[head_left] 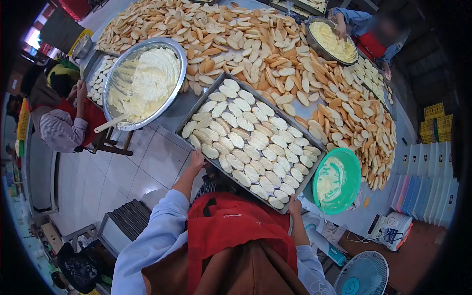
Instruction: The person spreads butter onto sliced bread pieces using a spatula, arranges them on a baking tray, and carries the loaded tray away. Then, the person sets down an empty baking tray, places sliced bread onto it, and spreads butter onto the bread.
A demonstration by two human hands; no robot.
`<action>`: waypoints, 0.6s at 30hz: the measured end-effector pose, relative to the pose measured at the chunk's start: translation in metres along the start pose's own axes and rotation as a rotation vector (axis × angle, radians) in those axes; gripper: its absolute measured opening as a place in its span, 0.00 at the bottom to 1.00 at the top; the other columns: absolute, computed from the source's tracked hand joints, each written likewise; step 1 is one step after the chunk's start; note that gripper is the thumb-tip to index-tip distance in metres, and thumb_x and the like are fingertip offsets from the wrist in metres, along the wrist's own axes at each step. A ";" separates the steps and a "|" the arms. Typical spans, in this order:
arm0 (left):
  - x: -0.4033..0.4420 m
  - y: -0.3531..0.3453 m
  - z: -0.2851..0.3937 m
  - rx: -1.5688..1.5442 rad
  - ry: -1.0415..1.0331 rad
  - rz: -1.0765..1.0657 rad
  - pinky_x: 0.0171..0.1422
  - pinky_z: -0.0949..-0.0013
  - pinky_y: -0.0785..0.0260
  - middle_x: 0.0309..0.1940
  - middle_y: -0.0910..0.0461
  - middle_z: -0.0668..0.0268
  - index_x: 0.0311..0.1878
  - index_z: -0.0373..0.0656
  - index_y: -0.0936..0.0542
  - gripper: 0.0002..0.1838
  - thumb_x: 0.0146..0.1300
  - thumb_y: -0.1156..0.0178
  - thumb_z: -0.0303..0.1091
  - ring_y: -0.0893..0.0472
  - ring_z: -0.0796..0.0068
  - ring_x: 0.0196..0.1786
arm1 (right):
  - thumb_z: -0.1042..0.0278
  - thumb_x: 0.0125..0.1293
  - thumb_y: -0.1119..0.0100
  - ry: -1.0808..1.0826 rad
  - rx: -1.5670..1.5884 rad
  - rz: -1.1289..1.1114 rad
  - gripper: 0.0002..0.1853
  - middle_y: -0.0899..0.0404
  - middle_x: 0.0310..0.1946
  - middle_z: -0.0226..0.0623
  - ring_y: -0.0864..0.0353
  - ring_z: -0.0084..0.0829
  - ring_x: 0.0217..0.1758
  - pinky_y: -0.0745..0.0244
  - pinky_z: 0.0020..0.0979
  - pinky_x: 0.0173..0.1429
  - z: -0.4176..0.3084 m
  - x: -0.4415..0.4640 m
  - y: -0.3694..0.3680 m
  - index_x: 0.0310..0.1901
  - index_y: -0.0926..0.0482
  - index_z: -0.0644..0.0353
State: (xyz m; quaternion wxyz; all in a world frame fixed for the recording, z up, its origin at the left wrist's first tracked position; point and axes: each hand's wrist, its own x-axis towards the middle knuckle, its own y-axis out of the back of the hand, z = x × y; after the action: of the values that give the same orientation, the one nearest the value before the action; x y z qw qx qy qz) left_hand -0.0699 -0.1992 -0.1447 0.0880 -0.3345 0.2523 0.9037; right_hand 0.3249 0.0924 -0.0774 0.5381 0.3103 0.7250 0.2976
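My left hand (197, 158) grips the left front edge of a metal tray (222, 173), and my right hand (295, 205) holds its near right corner. Rows of oval bread slices (258, 140) coated with pale cream lie in the tray. It is tilted in view at the table's near edge, in front of my red apron. Just right of the tray, a green bowl (350, 181) has cream smeared inside. To the upper left stands a large metal bowl (180, 78) of cream with a spatula (112, 123) resting in it. Fingers are partly hidden at the tray's rim.
A big heap of bread slices (246, 46) covers much of the table. One co-worker (64, 118) is at the left; another (354, 24) reaches into a cream bowl (310, 37) at the upper right. Stacked trays (129, 219) and a fan (363, 275) stand below.
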 end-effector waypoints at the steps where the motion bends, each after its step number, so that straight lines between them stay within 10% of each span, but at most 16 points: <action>1: -0.011 0.000 0.004 -0.032 -0.069 0.000 0.54 0.57 0.31 0.50 0.26 0.40 0.58 0.28 0.34 0.31 0.69 0.62 0.51 0.22 0.49 0.50 | 0.36 0.67 0.64 -0.004 -0.001 -0.001 0.39 0.23 0.40 0.67 0.24 0.61 0.49 0.32 0.51 0.54 -0.001 -0.001 0.004 0.40 0.22 0.75; 6: -0.017 0.008 -0.026 0.078 -0.432 -0.063 0.47 0.56 0.31 0.43 0.23 0.44 0.54 0.30 0.30 0.27 0.69 0.62 0.48 0.22 0.54 0.46 | 0.39 0.69 0.66 0.019 -0.039 0.040 0.37 0.21 0.38 0.63 0.23 0.61 0.45 0.30 0.52 0.51 0.002 0.008 0.010 0.43 0.23 0.74; 10: -0.055 0.016 0.003 -0.132 -0.036 -0.266 0.45 0.54 0.26 0.54 0.32 0.54 0.63 0.41 0.41 0.28 0.70 0.63 0.54 0.25 0.58 0.52 | 0.47 0.68 0.58 -0.132 -0.073 0.074 0.28 0.23 0.44 0.59 0.24 0.58 0.49 0.31 0.53 0.52 -0.056 -0.027 0.042 0.49 0.26 0.70; 14: -0.100 0.016 0.033 -0.346 0.011 -0.137 0.56 0.52 0.34 0.51 0.31 0.52 0.61 0.37 0.40 0.25 0.72 0.60 0.48 0.26 0.58 0.51 | 0.64 0.61 0.43 0.422 -0.071 0.777 0.19 0.31 0.51 0.52 0.31 0.47 0.53 0.32 0.42 0.53 -0.123 -0.047 0.042 0.53 0.25 0.60; 18: -0.096 0.016 0.010 0.184 -0.385 0.266 0.62 0.55 0.40 0.53 0.32 0.50 0.60 0.33 0.38 0.25 0.71 0.58 0.44 0.30 0.55 0.53 | 0.68 0.63 0.43 0.737 0.343 0.360 0.12 0.25 0.38 0.43 0.27 0.41 0.44 0.31 0.37 0.50 -0.213 -0.031 0.036 0.46 0.19 0.59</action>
State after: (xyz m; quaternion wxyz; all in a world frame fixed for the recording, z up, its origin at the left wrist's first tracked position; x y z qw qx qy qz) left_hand -0.0078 -0.2071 -0.0689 0.0449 -0.1105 0.3539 0.9277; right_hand 0.1307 0.0709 0.0206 0.1239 0.3894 0.8419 0.3525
